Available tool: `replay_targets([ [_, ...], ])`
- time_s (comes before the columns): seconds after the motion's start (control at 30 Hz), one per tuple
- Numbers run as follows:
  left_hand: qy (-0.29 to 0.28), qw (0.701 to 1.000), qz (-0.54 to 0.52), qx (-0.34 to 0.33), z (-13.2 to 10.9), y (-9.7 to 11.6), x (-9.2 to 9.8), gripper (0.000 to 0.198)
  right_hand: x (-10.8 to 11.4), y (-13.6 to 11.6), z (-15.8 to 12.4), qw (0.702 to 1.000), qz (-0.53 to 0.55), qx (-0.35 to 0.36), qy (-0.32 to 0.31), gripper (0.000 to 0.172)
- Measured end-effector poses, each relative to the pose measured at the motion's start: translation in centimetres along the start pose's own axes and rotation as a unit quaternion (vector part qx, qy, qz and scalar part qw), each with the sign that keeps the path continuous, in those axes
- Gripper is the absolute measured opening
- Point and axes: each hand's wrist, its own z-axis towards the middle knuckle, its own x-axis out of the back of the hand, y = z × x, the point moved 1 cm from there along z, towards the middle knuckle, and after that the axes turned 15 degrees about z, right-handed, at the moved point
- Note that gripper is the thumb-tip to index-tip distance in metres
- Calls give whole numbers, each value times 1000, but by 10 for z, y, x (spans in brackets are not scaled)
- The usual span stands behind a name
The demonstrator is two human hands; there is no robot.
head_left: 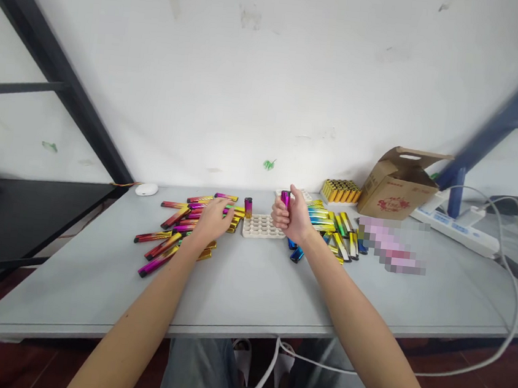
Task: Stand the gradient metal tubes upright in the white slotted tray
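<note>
My right hand (294, 217) is closed around a purple lighter (285, 199), held upright above the right end of a white tray with rows of holes (260, 227). Another lighter, purple and gold (248, 208), stands upright in the tray's back left corner. My left hand (216, 217) reaches over a loose pile of shiny red, purple and gold lighters (159, 262), its fingers apart just above them. What lies right under that palm is hidden. Behind and beside my right wrist lie more lighters (340, 244) in blue, green, yellow and silver.
At the back right, a full block of yellow lighters (341, 192) stands by an open cardboard box (395, 193). A white power strip (456, 230) with cables lies further right. A small white case (146, 189) sits at the back left of the grey table (93, 275), against the wall.
</note>
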Motion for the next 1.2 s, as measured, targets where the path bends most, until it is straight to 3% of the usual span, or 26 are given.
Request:
replay_targets([
  [0.83, -20, 1000, 1, -6, -3, 6, 0, 32, -9, 10, 3, 992, -63, 79, 72, 27],
  [1.2, -10, 1000, 11, -14, -1, 3, -4, 31, -5, 16, 4, 997, -59, 45, 18, 29],
])
